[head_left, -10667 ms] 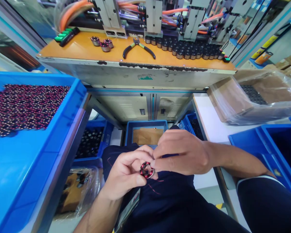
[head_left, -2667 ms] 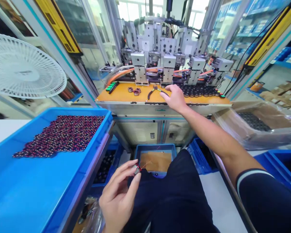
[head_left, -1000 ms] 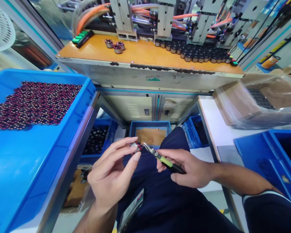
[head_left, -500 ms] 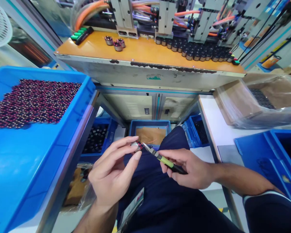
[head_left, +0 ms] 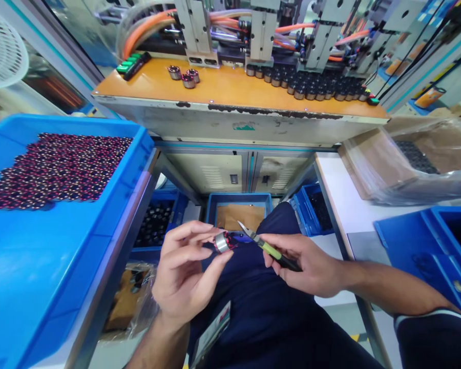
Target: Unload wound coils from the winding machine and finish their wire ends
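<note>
Between the thumb and fingers of my left hand [head_left: 190,271] is a small motor stator [head_left: 222,242], a silvery ring with dark and red windings facing right. My right hand [head_left: 305,264] is wrapped round a pair of cutting pliers [head_left: 271,250] with green and black handles. The pliers' slim metal jaws point up and left, a short gap away from the stator. Both hands are above my lap, in front of a low blue bin [head_left: 238,197] with brown cardboard in it.
On my left, a large blue tray [head_left: 34,261] holds many stators. Ahead, an orange-topped machine bench [head_left: 230,92] carries a few stators [head_left: 189,80] and rows of dark-topped ones [head_left: 311,84]. To the right stand a plastic-lined carton [head_left: 369,169] and a blue bin [head_left: 411,241].
The pliers have drawn away from the stator, up and right. My left hand has shifted right and turned the stator so its metal side shows. The thin copper wire is no longer visible.
</note>
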{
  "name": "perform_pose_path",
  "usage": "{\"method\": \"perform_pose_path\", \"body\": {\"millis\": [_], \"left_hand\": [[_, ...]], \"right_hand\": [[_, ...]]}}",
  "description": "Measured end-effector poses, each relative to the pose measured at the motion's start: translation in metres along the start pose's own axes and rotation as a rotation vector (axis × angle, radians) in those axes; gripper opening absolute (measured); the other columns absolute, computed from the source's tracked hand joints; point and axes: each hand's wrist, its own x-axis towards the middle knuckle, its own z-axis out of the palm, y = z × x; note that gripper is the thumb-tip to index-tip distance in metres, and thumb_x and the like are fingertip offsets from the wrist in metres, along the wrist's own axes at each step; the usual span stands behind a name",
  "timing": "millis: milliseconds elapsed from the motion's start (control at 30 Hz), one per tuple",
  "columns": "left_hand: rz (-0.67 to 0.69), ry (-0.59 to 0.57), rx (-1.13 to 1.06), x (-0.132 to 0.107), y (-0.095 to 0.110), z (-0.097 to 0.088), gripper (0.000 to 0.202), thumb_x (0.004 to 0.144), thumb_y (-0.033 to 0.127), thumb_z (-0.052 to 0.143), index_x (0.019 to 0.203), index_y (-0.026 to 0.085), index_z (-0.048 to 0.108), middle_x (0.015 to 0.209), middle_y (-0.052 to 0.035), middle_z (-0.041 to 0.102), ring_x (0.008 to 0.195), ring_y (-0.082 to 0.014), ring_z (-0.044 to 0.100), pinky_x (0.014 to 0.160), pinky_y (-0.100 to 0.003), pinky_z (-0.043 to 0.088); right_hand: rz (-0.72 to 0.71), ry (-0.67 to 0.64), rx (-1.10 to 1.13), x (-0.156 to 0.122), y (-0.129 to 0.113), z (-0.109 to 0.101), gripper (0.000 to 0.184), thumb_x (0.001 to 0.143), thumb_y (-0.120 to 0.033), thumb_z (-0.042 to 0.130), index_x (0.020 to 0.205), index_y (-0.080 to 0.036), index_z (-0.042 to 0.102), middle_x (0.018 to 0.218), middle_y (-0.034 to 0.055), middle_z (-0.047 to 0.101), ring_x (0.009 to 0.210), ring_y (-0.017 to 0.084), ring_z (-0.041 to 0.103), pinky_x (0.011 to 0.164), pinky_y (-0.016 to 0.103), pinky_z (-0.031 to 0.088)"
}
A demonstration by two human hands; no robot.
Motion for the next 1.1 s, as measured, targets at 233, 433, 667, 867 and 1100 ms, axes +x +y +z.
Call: {"method": "perform_pose_path", "body": {"millis": [233,433,667,867,1100], "left_hand": [[0.095,-0.007,-0.091,0.001,-0.006,0.006,0.085,0.055,-0.023,0.074,0.126,0.02,0.055,0.115,-0.0051,0.072,0.101,-0.0203,0.073,0.087,-0.039,0.066],[0.135,-0.025,-0.084,-0.001,-0.004,0.007,0.091,0.055,-0.027,0.071,0.132,0.019,0.055,0.121,-0.0051,0.072,0.108,-0.0222,0.073,0.093,-0.041,0.065],[0.119,-0.009,-0.073,-0.002,0.0,0.005,0.086,0.057,-0.025,0.072,0.13,0.017,0.055,0.117,-0.006,0.074,0.105,-0.0221,0.074,0.095,-0.042,0.064],[0.092,0.013,-0.064,-0.004,0.0,0.005,0.08,0.058,-0.023,0.072,0.126,0.017,0.056,0.113,-0.0061,0.075,0.101,-0.0231,0.075,0.093,-0.044,0.065],[0.024,0.05,-0.021,-0.005,0.002,0.004,0.075,0.061,-0.013,0.078,0.123,0.024,0.057,0.109,-0.0034,0.077,0.096,-0.0243,0.077,0.088,-0.047,0.066]], "right_hand": [[-0.152,-0.055,-0.073,-0.01,-0.009,-0.005,0.082,0.075,0.0,0.051,0.152,-0.025,0.04,0.108,0.0067,0.058,0.094,0.015,0.06,0.087,0.035,0.055],[-0.183,-0.083,-0.095,-0.007,-0.012,-0.001,0.088,0.072,0.002,0.051,0.154,-0.028,0.036,0.11,0.0066,0.059,0.093,0.015,0.061,0.086,0.036,0.056],[-0.158,-0.091,0.002,-0.005,-0.011,0.004,0.09,0.076,0.003,0.05,0.152,-0.041,0.035,0.105,0.0015,0.055,0.087,0.011,0.057,0.082,0.031,0.055],[-0.109,-0.1,0.047,-0.005,-0.011,0.005,0.088,0.075,0.005,0.05,0.152,-0.037,0.038,0.101,0.0009,0.054,0.081,0.009,0.055,0.075,0.025,0.051],[-0.047,-0.083,0.075,-0.002,-0.014,0.007,0.079,0.075,0.0,0.054,0.149,-0.027,0.045,0.095,0.0013,0.054,0.075,0.008,0.053,0.07,0.022,0.048]]}}
